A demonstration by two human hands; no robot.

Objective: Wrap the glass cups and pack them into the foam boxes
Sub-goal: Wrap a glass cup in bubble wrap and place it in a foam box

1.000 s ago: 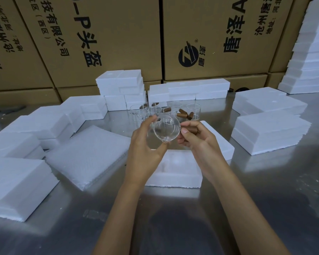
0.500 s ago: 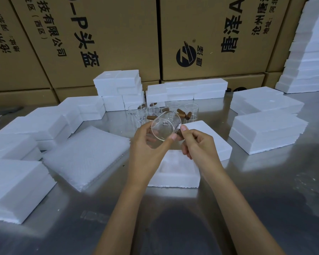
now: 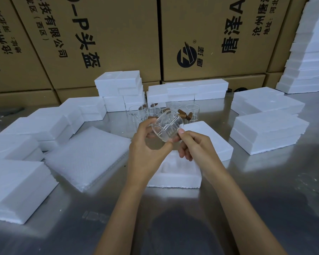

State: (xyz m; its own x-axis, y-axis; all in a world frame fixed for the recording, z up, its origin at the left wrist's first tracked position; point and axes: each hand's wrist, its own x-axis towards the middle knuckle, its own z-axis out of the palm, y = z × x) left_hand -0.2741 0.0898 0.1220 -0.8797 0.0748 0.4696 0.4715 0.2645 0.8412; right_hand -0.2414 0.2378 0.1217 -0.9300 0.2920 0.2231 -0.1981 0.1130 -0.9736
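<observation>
Both hands' fingers [image 3: 175,142] pinch the tilted glass cup [image 3: 167,128] between them.

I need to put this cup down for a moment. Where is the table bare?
Bare steel table lies nearest you, in front of the open white foam box. Around the clear glass cups and stacked foam boxes it is crowded.

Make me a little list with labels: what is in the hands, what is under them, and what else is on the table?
held: glass cup, tilted
left hand: grips the cup
right hand: pinches the cup's edge
under hands: open foam box
left of box: wrap sheets
behind: more glass cups
table: shiny metal
</observation>
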